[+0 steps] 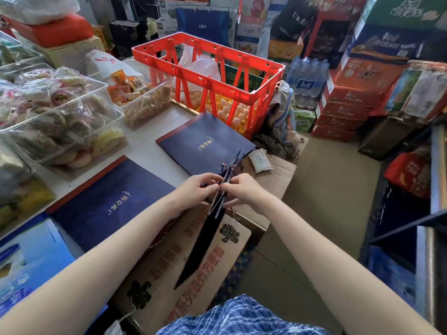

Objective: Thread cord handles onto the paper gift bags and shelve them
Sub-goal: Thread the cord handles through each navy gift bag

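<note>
A folded dark navy paper gift bag (200,247) stands edge-on in front of me over a cardboard box, its top rim held between both hands. My left hand (198,187) pinches the rim from the left. My right hand (242,189) pinches it from the right, fingers curled at the top edge where a dark cord (226,166) shows. Two more flat navy bags with gold lettering lie on the white counter: one near my left forearm (111,201), one further back (205,143).
An orange plastic crate (256,76) over egg trays stands behind the counter. Clear tubs of wrapped snacks (60,112) fill the left side. A brown printed carton (169,269) lies below my hands. Stacked red cartons (343,110) and a metal shelf frame (433,213) line the right; bare floor lies between.
</note>
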Demonstrator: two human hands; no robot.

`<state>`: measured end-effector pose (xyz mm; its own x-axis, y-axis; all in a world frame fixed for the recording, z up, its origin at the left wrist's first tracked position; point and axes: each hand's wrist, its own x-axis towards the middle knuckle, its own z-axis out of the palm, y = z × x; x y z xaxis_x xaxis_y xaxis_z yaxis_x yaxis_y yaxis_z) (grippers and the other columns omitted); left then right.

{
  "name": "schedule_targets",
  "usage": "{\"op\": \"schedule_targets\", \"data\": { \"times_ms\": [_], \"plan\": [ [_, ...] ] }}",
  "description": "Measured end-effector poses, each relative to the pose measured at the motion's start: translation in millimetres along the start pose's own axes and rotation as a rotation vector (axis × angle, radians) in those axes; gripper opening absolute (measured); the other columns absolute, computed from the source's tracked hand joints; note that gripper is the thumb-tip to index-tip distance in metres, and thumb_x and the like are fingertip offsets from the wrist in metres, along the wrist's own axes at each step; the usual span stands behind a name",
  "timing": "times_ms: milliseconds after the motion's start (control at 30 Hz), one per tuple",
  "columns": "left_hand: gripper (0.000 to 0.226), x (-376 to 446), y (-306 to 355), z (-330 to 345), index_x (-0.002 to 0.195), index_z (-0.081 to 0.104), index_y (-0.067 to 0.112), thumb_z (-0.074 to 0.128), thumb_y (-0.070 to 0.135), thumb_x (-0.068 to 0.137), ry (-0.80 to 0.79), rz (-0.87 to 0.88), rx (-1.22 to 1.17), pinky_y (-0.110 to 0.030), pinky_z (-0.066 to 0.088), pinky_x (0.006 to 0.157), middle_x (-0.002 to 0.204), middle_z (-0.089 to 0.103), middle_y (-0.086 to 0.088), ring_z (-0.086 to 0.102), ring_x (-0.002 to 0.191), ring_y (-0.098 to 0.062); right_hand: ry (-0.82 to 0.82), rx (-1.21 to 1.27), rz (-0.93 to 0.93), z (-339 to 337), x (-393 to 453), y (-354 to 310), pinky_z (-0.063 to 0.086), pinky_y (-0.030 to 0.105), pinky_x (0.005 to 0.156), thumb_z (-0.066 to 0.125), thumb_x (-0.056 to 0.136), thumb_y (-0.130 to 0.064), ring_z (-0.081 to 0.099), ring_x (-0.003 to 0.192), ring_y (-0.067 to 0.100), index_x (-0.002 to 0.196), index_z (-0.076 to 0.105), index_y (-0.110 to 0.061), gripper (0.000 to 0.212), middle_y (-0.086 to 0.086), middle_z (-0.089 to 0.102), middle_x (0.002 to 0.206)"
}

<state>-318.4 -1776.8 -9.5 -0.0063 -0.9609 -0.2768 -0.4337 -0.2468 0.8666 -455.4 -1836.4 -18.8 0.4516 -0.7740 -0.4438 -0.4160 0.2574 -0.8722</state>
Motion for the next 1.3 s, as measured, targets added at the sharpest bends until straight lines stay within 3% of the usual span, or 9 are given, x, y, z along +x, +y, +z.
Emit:
{"op": "schedule_targets", "data": {
  "times_ms": [167,300,467,633,733,800,967,1100,1300],
  "plan": [
    [0.035,-4.6,-17.0,-20.5,0.118,0.048,0.036,0.063,0.037,0.086,-0.038,-0.059,-0.086,-0.019,0.043,0.072,0.113,0.059,0.008,0.054,0.086,0.000,-0.187,0.354,0.016,14.8,3.1,5.8,0.056,0.025,0.079,0.050,0.095,-0.006,0.066,0.091,0.026,0.133,0.042,0.006,0.040,0.012,0.054,0.124],
    [0.037,-12.7,-30.2,-39.5,0.103,0.049,0.030,0.069,0.013,0.077,0.049,-0.070,0.210,-0.028,0.045,0.087,0.116,0.060,-0.003,0.058,0.102,-0.012,-0.181,0.328,-0.019,31.9,11.2,6.2,0.047,0.033,0.096,0.045,0.088,0.016,0.052,0.121,0.031,0.142,0.034,-0.004,0.058,-0.002,0.031,0.126],
    [0.032,-26.7,-44.6,-58.0,0.107,0.057,0.027,0.066,0.010,0.081,0.222,-0.110,0.242,-0.024,0.045,0.084,0.110,0.064,0.002,0.059,0.103,-0.012,0.049,0.062,-0.047,42.8,39.4,20.7,0.058,0.027,0.073,0.047,0.085,0.011,0.064,0.097,0.029,0.133,0.042,-0.004,0.051,0.010,0.046,0.133],
    [0.020,-34.9,-55.3,-59.9,0.102,0.064,0.020,0.067,0.015,0.083,0.330,-0.102,0.360,-0.019,0.038,0.078,0.106,0.061,0.005,0.055,0.085,-0.009,-0.031,-0.228,-0.090,54.8,63.4,21.3,0.049,0.032,0.083,0.064,0.082,-0.008,0.057,0.092,0.016,0.138,0.037,-0.014,0.062,0.002,0.052,0.124],
    [0.008,-31.6,-63.4,-59.9,0.090,0.066,0.015,0.068,0.018,0.082,0.440,-0.120,0.380,-0.025,0.043,0.077,0.106,0.065,-0.002,0.059,0.085,-0.017,-0.052,-0.274,-0.086,72.1,65.0,17.8,0.046,0.028,0.074,0.065,0.080,-0.011,0.053,0.074,0.010,0.093,0.062,-0.017,0.015,-0.004,0.060,0.081],
    [0.007,-27.2,-67.0,-62.3,0.083,0.064,0.013,0.068,0.019,0.082,0.491,-0.157,0.385,-0.028,0.045,0.080,0.106,0.065,-0.006,0.060,0.091,-0.021,0.018,-0.325,-0.126,72.5,65.0,15.7,0.040,0.024,0.060,0.060,0.083,-0.013,0.048,0.057,0.006,0.067,0.058,-0.022,0.019,-0.007,0.057,0.060],
    [0.010,-18.2,-73.3,-73.9,0.085,0.069,0.004,0.069,0.013,0.081,0.560,-0.201,0.375,-0.030,0.044,0.089,0.110,0.064,-0.009,0.060,0.099,-0.024,0.296,0.023,-0.191,24.2,60.3,-30.3,0.043,0.020,0.056,0.055,0.086,-0.001,0.051,0.050,0.008,0.088,0.060,-0.008,0.009,0.001,0.055,0.057],
    [0.012,-10.8,-70.6,-80.3,0.087,0.070,0.002,0.069,0.011,0.081,0.564,-0.213,0.374,-0.028,0.042,0.087,0.110,0.063,-0.011,0.061,0.099,-0.025,0.272,0.117,-0.414,-0.5,40.6,-84.9,0.043,0.012,0.049,0.055,0.089,0.002,0.053,0.043,-0.001,0.083,0.062,-0.005,0.011,0.004,0.058,0.061],
    [0.009,-1.2,-63.3,-84.2,0.083,0.071,0.006,0.069,0.015,0.080,0.555,-0.196,0.453,-0.034,0.045,0.084,0.107,0.059,-0.011,0.056,0.098,-0.027,0.162,0.275,-0.621,-13.9,15.4,-120.8,0.043,0.018,0.053,0.052,0.091,0.003,0.052,0.051,0.010,0.085,0.066,-0.009,0.020,0.002,0.065,0.065]
  ]
}}
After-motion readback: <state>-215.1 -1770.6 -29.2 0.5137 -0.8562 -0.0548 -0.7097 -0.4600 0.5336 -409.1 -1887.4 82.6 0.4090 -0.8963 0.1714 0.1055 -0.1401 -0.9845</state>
